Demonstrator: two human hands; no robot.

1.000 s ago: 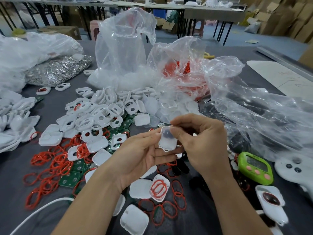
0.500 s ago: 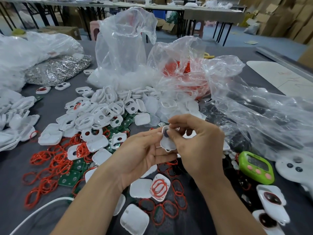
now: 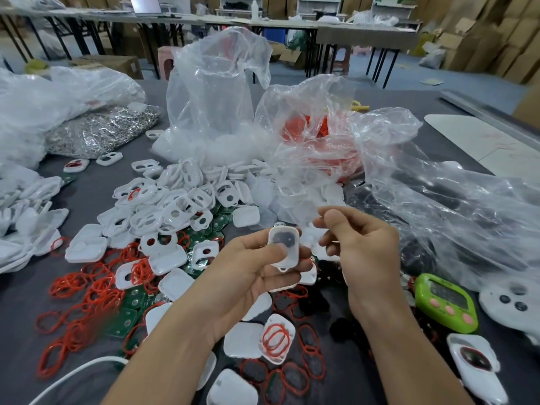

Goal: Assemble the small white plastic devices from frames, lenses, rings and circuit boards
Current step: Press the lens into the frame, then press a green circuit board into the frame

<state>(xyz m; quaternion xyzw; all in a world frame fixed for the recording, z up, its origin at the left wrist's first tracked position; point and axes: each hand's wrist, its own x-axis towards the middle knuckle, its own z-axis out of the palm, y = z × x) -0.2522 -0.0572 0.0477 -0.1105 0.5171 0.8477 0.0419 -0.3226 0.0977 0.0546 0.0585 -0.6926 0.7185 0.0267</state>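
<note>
**Held item.** The left hand (image 3: 257,276) grips one small white device (image 3: 283,247) above the table (image 3: 20,346). The thumb presses its lower face and the fingers curl behind it. The device stands nearly upright, and its dark window faces the camera.

**Other hand.** The right hand (image 3: 362,252) is raised just beside the device, not touching it, with a narrow gap between them. Its fingers are curled, thumb tip near the forefinger. I cannot tell whether anything small is pinched there.

**Surroundings.**
- A heap of white frames (image 3: 181,206) lies beyond the left hand.
- Loose red rings (image 3: 96,287) and green circuit boards (image 3: 128,314) spread to its left and below it.
- A white shell (image 3: 277,337) holding red rings lies under the wrists, between the forearms.
- A green timer (image 3: 445,302) sits near the right forearm.

**Edges and room.** Crumpled clear bags (image 3: 438,214) crowd the right side and the far side. Parts cover the surface under both hands. Grey tabletop shows at the lower left corner, crossed by a white cable (image 3: 73,375). The table's right edge runs past a pale board (image 3: 482,141).
</note>
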